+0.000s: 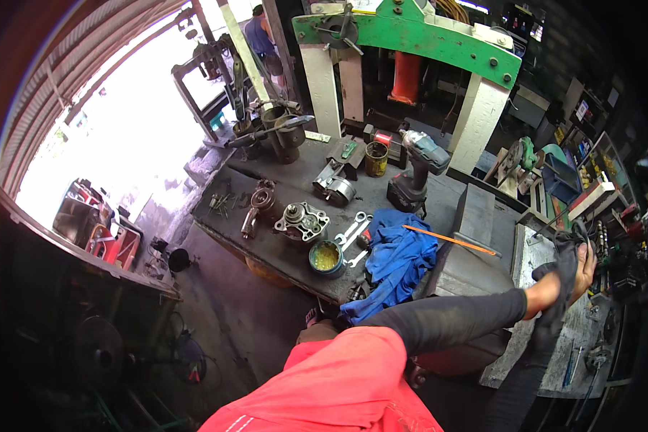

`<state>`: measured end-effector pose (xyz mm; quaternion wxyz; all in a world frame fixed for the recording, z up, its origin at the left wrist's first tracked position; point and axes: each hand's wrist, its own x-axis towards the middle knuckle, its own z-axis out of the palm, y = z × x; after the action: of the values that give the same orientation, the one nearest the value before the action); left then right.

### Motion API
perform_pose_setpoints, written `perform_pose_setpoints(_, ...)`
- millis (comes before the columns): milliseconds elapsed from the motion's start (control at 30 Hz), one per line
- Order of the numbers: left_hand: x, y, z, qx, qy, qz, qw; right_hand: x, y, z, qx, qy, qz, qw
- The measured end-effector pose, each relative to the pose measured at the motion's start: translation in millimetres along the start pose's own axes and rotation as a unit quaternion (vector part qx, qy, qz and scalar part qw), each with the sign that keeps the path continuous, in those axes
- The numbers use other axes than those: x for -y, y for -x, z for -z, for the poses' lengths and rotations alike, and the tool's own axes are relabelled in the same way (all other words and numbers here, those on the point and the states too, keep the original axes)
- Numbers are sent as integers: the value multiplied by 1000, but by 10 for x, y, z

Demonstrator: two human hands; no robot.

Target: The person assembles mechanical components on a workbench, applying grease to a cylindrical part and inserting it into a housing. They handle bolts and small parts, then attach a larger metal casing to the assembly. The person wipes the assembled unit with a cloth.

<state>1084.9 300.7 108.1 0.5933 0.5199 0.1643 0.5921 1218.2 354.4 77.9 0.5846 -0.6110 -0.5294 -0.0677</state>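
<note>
Both my hands are together at the right, over a metal-topped bench, with a dark cloth [567,263] between them. My left hand [543,295], at the end of a black sleeve reaching across from the lower middle, is closed on the cloth; its fingers are partly hidden. My right hand [587,272] lies against the cloth's far side, fingers bent along it, and the cloth covers most of its palm. Where the cloth meets the dark sleeve of my right arm [522,385] is hard to make out.
On the dark workbench [234,209] lie a blue cloth [399,252], an orange strip [446,239], wrenches [354,229], a tub of yellowish grease [326,257], metal housings [302,220] and a cordless impact wrench [419,164]. Behind stands a green-and-white press frame [410,36]. Another person [259,36] is farther back.
</note>
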Motion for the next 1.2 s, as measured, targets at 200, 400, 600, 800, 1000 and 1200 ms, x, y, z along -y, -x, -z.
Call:
perform_pose_setpoints(200, -866, 351, 980, 300, -72, 12, 951, -1052, -500, 488, 98, -14, -129, 987)
perform_pose_setpoints(400, -2128, 922, 2652, 146, -69, 115, 980, -1440, -107, 456, 306, 214, -109, 921)
perform_pose_setpoints(600, -3082, 1992, 4469, -132, 5, 139, 981, -635, -97, 746, 147, 153, -121, 970)
perform_pose_setpoints(800, -3408, 2709, 6016, -395, -163, 128, 895, 2017, 753, 24, 88, 27, -71, 993)
perform_pose_setpoints(1000, -3343, 2555, 6660, -435, -150, 213, 862, 3500, 2323, -1253, 305, -103, -202, 925)
perform_pose_setpoints(1200, -2652, 1457, 6627, -113, -238, 232, 936, 3369, 3600, -1602, 327, 177, -210, 904)
